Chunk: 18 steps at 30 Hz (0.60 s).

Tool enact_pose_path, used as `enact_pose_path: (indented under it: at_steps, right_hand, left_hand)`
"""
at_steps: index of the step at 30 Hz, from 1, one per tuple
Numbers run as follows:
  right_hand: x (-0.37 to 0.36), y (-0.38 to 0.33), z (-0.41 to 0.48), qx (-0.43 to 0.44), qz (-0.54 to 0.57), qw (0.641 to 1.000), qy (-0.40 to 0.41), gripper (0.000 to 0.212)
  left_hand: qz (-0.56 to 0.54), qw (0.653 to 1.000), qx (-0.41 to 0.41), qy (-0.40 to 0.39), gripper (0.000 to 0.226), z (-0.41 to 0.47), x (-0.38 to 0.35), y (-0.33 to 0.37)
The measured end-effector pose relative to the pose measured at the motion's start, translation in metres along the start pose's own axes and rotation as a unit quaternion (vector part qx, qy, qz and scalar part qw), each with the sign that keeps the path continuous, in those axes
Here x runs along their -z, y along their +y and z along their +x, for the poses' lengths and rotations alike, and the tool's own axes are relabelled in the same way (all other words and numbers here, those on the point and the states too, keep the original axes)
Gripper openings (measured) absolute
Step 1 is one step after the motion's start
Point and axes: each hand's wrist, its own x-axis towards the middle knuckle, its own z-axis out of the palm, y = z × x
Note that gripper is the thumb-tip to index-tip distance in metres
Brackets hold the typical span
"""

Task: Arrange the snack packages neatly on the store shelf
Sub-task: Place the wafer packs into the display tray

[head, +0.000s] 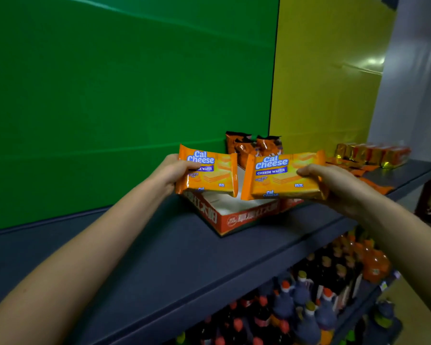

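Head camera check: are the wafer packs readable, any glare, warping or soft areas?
Head view: left orange Cal Cheese wafer packet and right orange Cal Cheese wafer packet read sharp; glare patch on the yellow panel; dark blue shelf bows from the wide lens; bottles below look dim, soft.

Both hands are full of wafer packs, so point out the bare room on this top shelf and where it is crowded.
Bare: the blue shelf left of the red tray, along the green panel up to the front edge; also the tray's white floor. Crowded: orange bags behind the tray, gold packs and flat orange packets at the right end.
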Motion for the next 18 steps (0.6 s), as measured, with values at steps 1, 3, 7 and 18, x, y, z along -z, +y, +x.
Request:
enact_pose_path:
  at_steps: [1,3,7,18]
  right_hand:
    - [0.002,0.000,0.012,0.009,-0.004,1.000,-0.011,0.022]
    - [0.002,0.002,0.036,0.019,-0.011,0.999,-0.029,0.033]
    - [-0.002,0.008,0.073,0.024,-0.038,0.997,-0.057,0.045]
    - [-0.030,0.027,0.142,0.073,-0.133,0.957,-0.246,0.041]
  left_hand:
    - [0.006,1.000,-0.006,0.002,0.020,0.010,-0.005,-0.001]
    - [0.022,1.000,-0.015,0.014,0.024,0.027,-0.016,-0.005]
    - [0.047,0.997,-0.037,0.053,0.038,0.056,-0.031,-0.014]
    - [0.248,0.962,-0.056,0.099,0.034,0.102,-0.043,-0.032]
